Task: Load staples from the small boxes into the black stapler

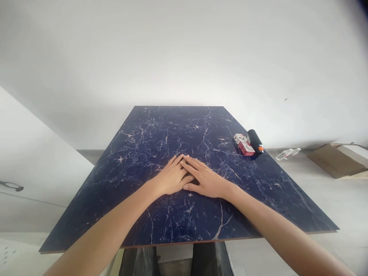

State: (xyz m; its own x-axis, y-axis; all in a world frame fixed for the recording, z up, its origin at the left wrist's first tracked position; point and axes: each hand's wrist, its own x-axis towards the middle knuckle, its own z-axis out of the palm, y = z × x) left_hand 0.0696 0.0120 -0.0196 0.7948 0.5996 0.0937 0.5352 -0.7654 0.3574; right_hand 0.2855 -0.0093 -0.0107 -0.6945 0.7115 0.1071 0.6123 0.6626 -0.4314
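Note:
My left hand (173, 177) lies palm down on the dark blue, white-veined tabletop (178, 130), near its middle. Beside it, my right hand (207, 179) also rests flat, and the fingertips of both hands touch and slightly overlap. Fingers on both hands are stretched out, and neither hand holds anything. Off to the right on the table, away from my hands, sit a small red and white box (244, 145) and a black roll (254, 142) with an orange mark at its near end.
A white wall (178, 53) stands behind the table's far edge. On the floor to the right lie a clear plastic bottle (287, 153) and an open cardboard box (336, 161). At the left is a white panel with a dark handle (13, 186).

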